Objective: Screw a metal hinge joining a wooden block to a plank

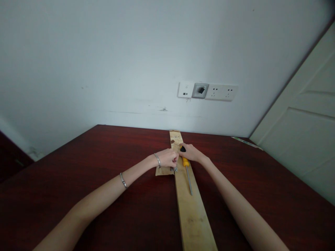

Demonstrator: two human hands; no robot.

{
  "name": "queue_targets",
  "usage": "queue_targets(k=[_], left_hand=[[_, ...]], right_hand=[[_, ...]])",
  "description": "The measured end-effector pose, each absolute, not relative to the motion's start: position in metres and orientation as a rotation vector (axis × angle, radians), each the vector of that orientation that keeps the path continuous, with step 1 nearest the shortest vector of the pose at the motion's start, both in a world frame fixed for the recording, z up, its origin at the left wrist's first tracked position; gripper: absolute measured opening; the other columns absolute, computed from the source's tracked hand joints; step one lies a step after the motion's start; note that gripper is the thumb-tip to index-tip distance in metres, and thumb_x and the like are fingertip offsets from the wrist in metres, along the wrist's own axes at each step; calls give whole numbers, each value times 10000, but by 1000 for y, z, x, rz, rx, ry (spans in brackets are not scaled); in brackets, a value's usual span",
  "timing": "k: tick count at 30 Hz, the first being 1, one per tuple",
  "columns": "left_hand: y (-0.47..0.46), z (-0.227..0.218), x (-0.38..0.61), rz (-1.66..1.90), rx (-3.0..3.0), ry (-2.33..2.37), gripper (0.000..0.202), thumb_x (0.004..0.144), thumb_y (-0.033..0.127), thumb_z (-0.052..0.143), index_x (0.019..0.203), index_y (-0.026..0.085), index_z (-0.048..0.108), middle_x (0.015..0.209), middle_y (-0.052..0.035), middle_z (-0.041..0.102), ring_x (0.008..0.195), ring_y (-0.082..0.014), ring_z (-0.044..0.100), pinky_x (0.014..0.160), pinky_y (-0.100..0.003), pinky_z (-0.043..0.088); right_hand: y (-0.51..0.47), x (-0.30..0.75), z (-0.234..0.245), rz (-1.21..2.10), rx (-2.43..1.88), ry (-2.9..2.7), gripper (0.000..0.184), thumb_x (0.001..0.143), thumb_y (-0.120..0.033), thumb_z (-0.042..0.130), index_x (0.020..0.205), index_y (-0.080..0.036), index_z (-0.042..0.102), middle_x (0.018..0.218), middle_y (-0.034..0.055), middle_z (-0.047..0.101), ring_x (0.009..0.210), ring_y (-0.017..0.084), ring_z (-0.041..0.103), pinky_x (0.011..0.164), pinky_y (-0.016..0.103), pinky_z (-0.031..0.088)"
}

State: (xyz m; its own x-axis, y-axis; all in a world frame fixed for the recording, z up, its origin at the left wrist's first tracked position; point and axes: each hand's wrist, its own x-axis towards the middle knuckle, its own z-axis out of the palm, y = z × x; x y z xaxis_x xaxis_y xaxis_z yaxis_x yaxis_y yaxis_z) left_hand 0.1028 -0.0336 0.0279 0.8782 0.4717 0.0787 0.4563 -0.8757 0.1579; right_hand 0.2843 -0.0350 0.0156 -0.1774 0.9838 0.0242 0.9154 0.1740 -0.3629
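Observation:
A long pale wooden board runs from the wall edge of the table towards me. My left hand is curled closed at the board's left side, and what its fingers hold, if anything, is hidden. Small metal pieces show just below it, too small to make out. Under that hand lies a flat piece of brown cardboard or thin wood. My right hand is closed around the yellow and black handle of a screwdriver, whose metal shaft points towards me over the board.
The dark red tabletop meets a white wall at the back. Wall sockets sit above the table. A thin patterned strip lies at the back right corner, beside a white door.

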Motion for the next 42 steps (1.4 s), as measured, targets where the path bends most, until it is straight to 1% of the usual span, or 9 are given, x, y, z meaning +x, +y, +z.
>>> queue_targets(k=[8, 15, 22, 27, 31, 34, 37, 39, 42], left_hand=[[-26, 21, 100, 270, 2754, 668, 64, 639, 125, 653, 681, 140, 607, 663, 5, 607, 601, -108, 528, 554, -190, 373], [-22, 24, 94, 517, 2586, 601, 45, 655, 99, 643, 687, 122, 621, 615, 30, 586, 565, -74, 523, 574, -169, 399], [-19, 21, 96, 556, 2544, 569, 50, 652, 91, 636, 693, 117, 625, 658, 16, 611, 593, -78, 543, 594, -169, 423], [-20, 24, 96, 522, 2572, 545, 74, 627, 77, 641, 682, 124, 628, 673, 22, 599, 603, -73, 520, 594, -166, 411], [-22, 22, 97, 564, 2401, 602, 63, 648, 93, 629, 700, 122, 609, 613, 39, 587, 567, -67, 532, 580, -167, 430], [-22, 22, 97, 616, 2242, 592, 90, 633, 74, 618, 697, 121, 574, 629, 37, 602, 584, -70, 555, 595, -173, 457], [-19, 27, 94, 652, 2158, 590, 131, 600, 46, 604, 696, 120, 552, 627, 42, 591, 568, -63, 545, 556, -163, 453], [-13, 32, 87, 672, 2118, 624, 115, 615, 67, 598, 697, 120, 539, 613, 42, 577, 534, -62, 531, 509, -164, 451], [-1, 40, 70, 674, 2004, 697, 114, 659, 113, 598, 728, 125, 508, 684, -8, 630, 583, -98, 592, 490, -188, 488]], right_hand=[[-36, 284, 16, 393, -1820, -2193, 599, 806, -434, 574, 1302, -104, 513, 1208, 192, 632, 1122, 305, 598, 901, 331, 447], [-37, 283, 17, 402, -1823, -2179, 558, 801, -420, 584, 1264, -111, 542, 1176, 183, 650, 1118, 308, 598, 890, 332, 450], [-37, 283, 16, 401, -1826, -2174, 567, 799, -382, 584, 1295, -118, 517, 1209, 181, 633, 1137, 304, 588, 891, 320, 448], [-36, 283, 15, 400, -1837, -2163, 585, 798, -401, 584, 1301, -112, 508, 1218, 190, 625, 1146, 312, 581, 892, 328, 448], [-36, 283, 15, 401, -1836, -2164, 600, 796, -419, 583, 1305, -112, 505, 1215, 191, 625, 1141, 313, 584, 887, 326, 448], [-37, 283, 15, 398, -1830, -2173, 593, 797, -417, 570, 1306, -120, 505, 1214, 185, 627, 1131, 304, 591, 880, 318, 448], [-37, 282, 14, 378, -1832, -2174, 575, 793, -404, 561, 1287, -114, 519, 1189, 186, 638, 1115, 307, 598, 873, 324, 448], [-36, 282, 13, 360, -1840, -2172, 566, 781, -385, 570, 1274, -111, 529, 1164, 185, 650, 1095, 313, 606, 869, 333, 447], [-35, 282, 12, 344, -1847, -2170, 540, 776, -369, 572, 1251, -114, 548, 1127, 175, 667, 1057, 304, 622, 857, 330, 449]])
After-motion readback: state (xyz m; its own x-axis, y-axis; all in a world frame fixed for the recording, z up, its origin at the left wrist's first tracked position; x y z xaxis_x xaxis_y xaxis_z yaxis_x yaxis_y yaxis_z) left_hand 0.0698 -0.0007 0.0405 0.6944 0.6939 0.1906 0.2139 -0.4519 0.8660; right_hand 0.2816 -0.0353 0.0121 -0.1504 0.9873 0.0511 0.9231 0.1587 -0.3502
